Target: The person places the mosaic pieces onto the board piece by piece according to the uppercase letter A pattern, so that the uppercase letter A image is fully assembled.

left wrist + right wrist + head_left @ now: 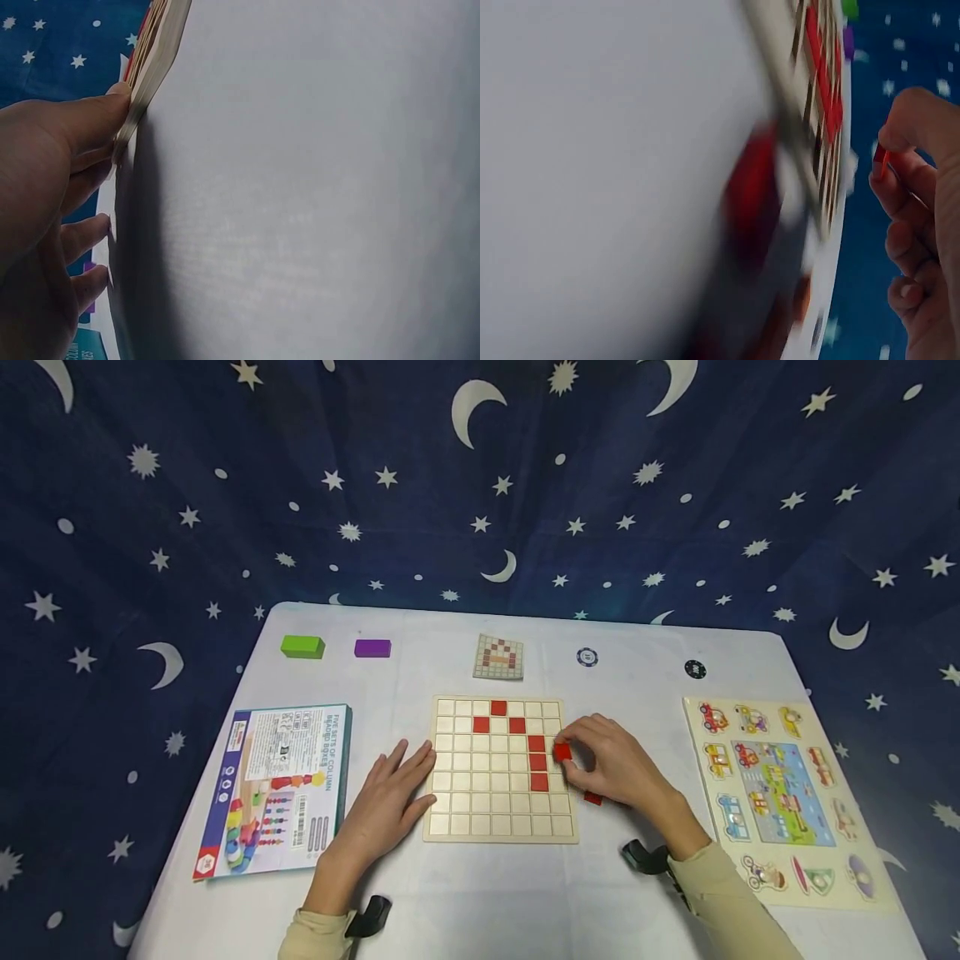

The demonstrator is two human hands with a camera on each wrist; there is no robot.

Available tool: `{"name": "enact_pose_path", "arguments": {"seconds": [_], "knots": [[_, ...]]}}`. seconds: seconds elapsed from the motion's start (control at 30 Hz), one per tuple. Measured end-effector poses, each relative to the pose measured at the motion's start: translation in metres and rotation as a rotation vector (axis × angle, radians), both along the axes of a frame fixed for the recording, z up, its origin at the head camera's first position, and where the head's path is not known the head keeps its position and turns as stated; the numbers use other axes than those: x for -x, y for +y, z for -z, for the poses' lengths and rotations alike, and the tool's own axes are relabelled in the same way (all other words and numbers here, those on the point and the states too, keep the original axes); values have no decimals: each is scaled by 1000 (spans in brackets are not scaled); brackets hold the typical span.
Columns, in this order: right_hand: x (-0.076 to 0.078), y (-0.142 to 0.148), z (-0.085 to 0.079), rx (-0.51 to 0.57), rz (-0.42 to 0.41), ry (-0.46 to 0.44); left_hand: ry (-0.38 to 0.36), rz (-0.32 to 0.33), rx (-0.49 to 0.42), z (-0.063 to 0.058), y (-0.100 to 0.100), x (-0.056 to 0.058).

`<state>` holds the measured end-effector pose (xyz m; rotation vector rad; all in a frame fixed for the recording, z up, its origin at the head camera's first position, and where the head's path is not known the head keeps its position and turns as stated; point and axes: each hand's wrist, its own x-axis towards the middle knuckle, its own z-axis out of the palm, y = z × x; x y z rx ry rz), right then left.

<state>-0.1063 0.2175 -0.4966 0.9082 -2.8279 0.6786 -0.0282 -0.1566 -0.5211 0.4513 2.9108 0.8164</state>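
A wooden grid board (480,810) lies mid-table with several red square tiles set in its upper and right cells. My left hand (386,810) rests at the board's left edge, fingers fairly straight, with thumb and fingertips touching the rim, as the left wrist view also shows. Beside the board's right edge, my right hand (611,760) pinches a red tile (562,752) between thumb and forefinger. In the right wrist view that pinched tile (881,160) stands out from the fingertips. Another red tile (592,797) lies on the table beneath the right hand, partly covered by it.
A pattern card (498,657) stands behind the board. Green (302,647) and purple (372,648) blocks sit back left, two poker chips (587,657) back right. A boxed toy (277,793) lies at left, a picture puzzle (787,802) at right.
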Motion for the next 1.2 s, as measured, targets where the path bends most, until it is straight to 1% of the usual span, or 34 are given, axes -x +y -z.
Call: {"name": "enact_pose_path", "arguments": {"seconds": [0.13,0.27,0.33,0.43,0.53,0.67,0.83,0.9,0.97,1.07,1.13,1.2], "knots": [[10,-46,1,10,-60,5,-4,4,-9,1,0,1],[16,-92,2,-21,-80,-2,-7,6,-14,1,1,1],[18,-111,3,-36,-80,-10,-6,6,-15,1,1,1],[20,-129,5,-73,-68,-35,-6,11,-17,0,1,2],[20,-138,8,-106,-44,-59,-3,21,-16,0,2,2],[18,-140,11,-99,-24,-63,-5,23,-4,-1,1,2],[12,-135,9,-82,-57,-43,-9,9,6,0,0,1],[8,-128,6,-52,-64,-51,-10,7,2,0,0,0],[4,-117,5,3,-59,-57,-12,7,-8,0,0,0],[-4,-93,3,91,-33,-67,-9,8,-17,0,0,-1],[-11,-73,5,123,-5,-54,-4,8,-14,0,0,0],[-19,-51,7,123,31,-44,-2,8,-6,-1,-1,0]]}}
